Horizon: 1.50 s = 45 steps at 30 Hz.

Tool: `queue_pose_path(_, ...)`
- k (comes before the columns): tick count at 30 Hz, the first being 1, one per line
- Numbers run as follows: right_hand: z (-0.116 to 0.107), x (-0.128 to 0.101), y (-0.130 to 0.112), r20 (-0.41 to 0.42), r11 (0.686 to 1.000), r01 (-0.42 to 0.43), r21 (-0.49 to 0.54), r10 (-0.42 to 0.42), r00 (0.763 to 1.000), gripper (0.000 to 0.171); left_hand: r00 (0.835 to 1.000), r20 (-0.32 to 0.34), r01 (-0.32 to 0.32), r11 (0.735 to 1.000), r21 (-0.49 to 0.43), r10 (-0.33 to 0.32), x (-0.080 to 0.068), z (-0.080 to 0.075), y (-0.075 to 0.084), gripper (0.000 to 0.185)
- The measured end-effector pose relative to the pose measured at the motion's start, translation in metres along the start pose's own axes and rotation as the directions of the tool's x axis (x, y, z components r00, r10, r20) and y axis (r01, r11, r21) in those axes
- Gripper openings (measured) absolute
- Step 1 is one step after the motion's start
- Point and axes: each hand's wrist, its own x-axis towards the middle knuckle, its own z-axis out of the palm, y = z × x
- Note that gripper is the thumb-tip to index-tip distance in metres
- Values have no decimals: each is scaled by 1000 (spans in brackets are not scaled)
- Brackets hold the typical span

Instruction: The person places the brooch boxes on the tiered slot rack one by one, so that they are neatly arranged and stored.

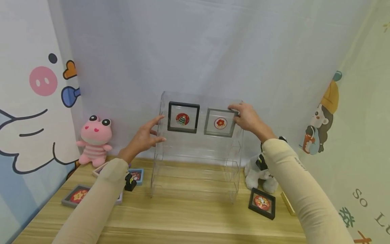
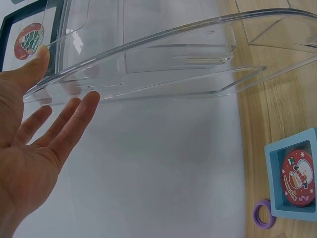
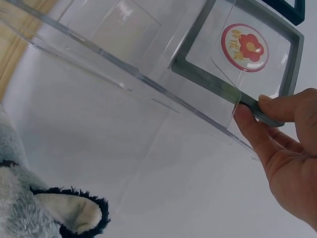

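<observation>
On the top tier of the clear acrylic rack [image 1: 196, 149] we see two framed badges side by side: a black frame [image 1: 183, 117] with a green tree badge, and a grey frame [image 1: 220, 123] with a red flower badge. Our right hand [image 1: 248, 118] pinches the grey frame's upper right corner between thumb and fingers, likely to seat it upright against the rack's back. Our left hand [image 1: 146, 137] is spread, fingers straight, at the rack's left side wall, apparently steadying it; contact looks light. More frames lie flat on the table [image 1: 189, 217]: a blue frame [image 2: 293, 177] beside a purple ring [image 2: 264, 214], another black one [image 1: 262, 202] near the plush dog [image 1: 259, 173].
</observation>
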Motion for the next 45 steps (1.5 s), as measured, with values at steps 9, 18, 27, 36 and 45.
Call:
queue_pose_path(9,-15,-8,-3,33,996,-53,68,50,998,44,1000,1,0,1000,7,0,-1,-1,3,83)
queue_pose_path(18,-35,-20,3,-78,993,9,116,0,997,45,1000,-5,-17,1000,4,17,-3,-2,1,83)
queue_pose_path(27,-40,-56,22,-185,984,63,165,-32,982,52,999,5,-40,999,-7,40,-1,-1,0,83)
queue_pose_path(36,-45,-110,51,-242,977,-67,203,116,963,58,999,7,-40,999,-27,41,-2,-3,2,82)
queue_pose_path(45,-43,-164,88,-242,967,-180,178,221,945,61,999,4,-43,999,-12,43,-2,-2,1,83)
